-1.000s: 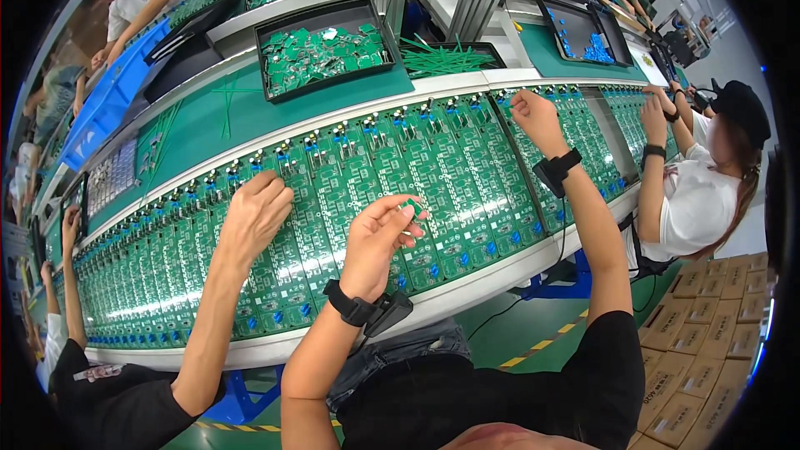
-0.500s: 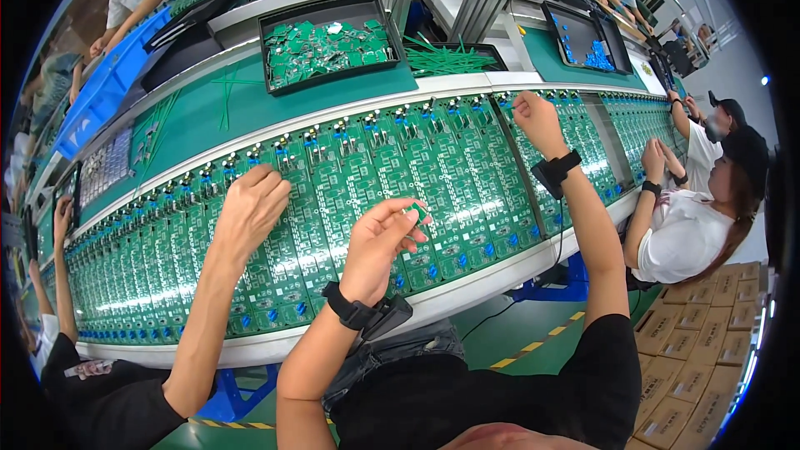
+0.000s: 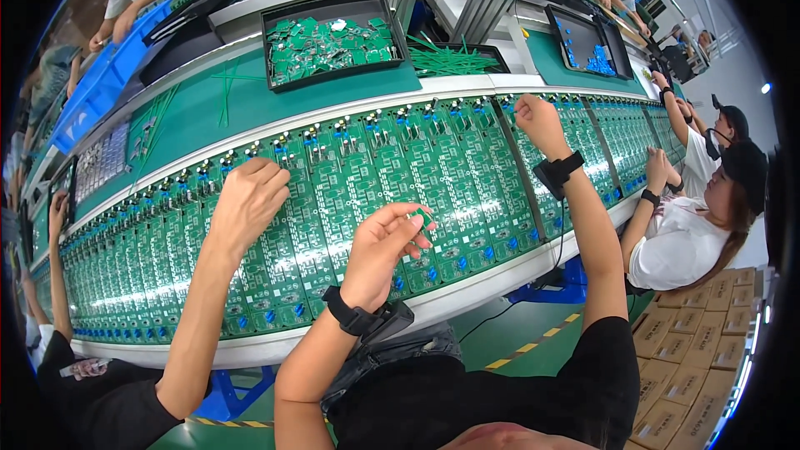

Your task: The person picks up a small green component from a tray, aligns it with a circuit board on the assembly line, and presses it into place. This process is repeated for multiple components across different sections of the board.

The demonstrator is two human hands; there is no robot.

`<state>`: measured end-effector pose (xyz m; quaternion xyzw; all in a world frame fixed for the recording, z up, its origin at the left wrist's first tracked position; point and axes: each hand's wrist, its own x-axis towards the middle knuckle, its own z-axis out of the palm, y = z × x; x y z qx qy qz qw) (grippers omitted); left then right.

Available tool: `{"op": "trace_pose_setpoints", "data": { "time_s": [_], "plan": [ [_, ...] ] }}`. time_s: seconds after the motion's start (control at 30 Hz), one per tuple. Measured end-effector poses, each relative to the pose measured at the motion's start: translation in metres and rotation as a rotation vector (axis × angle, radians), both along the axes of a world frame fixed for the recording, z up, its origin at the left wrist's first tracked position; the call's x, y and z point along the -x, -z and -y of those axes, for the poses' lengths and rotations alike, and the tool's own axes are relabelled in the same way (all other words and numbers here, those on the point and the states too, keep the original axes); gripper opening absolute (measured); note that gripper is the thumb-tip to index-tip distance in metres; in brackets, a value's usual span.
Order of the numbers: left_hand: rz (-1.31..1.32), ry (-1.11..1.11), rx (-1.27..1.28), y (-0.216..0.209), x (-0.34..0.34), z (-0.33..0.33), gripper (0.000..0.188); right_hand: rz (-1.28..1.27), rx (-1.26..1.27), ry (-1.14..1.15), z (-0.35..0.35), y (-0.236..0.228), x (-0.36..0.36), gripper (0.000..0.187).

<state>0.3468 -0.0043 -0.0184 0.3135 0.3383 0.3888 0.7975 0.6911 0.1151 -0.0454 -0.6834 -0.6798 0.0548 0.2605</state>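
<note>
Boards lie in a long green row on the worktop. At left a co-worker's hand rests curled on them. Left hand hovers over the row, pinching a small green part between thumb and fingertips. Right hand curls at a board's far edge; whether it grips anything I cannot tell. The part likely wants its pins lined up before pressing.

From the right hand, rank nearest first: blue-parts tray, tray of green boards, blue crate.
From the right hand:
1. Blue-parts tray, beyond it, rightward.
2. Tray of green boards, up-left.
3. Blue crate, far left.
</note>
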Motion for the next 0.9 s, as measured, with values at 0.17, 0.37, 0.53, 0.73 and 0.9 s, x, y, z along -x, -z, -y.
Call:
{"op": "trace_pose_setpoints", "data": {
  "time_s": [0.17, 0.37, 0.53, 0.73, 0.9],
  "plan": [
    [0.005, -0.004, -0.002, 0.0, 0.001, 0.001, 0.019, 0.005, 0.027, 0.002, -0.003, -0.002, 0.001, 0.011],
    [0.015, 0.012, 0.0, -0.002, 0.001, 0.0, 0.019, -0.011, -0.031, 0.024, -0.004, 0.004, -0.001, 0.011],
    [0.02, 0.011, 0.002, -0.003, 0.001, 0.001, 0.019, 0.048, -0.002, 0.003, -0.003, 0.003, 0.0, 0.01],
    [0.05, -0.008, 0.024, -0.003, -0.001, 0.003, 0.021, 0.096, -0.002, 0.011, -0.004, 0.004, 0.006, 0.01],
    [0.037, -0.013, 0.022, -0.001, -0.001, 0.003, 0.021, 0.244, -0.076, -0.015, -0.005, 0.007, 0.005, 0.01]
  ]
}}
